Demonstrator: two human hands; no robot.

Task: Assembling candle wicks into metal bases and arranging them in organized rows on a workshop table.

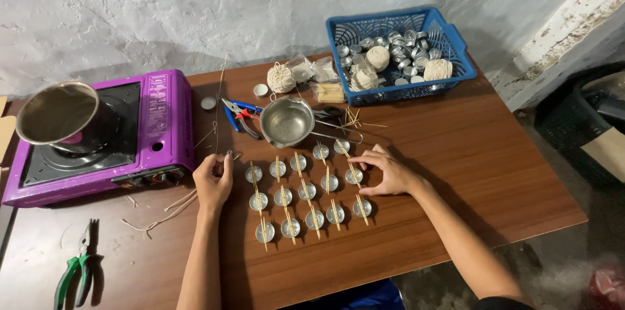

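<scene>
From the head camera, small round metal cups (306,190) stand in neat rows on the brown table (495,173), thin wooden sticks (303,175) laid across their rims — probably to keep a wick centred in each. The right hand (385,171) rests flat at the right edge of the rows, fingers spread and loose, touching a cup and gripping nothing. The left hand (213,178) lies just left of the rows, fingers curled, pinching what looks like pale string (170,209) — too small to be sure. Behind the rows sits a small steel pan (285,120), within easy reach of a purple stove (97,134). A blue basket (403,50) holds spare cups and string.
</scene>
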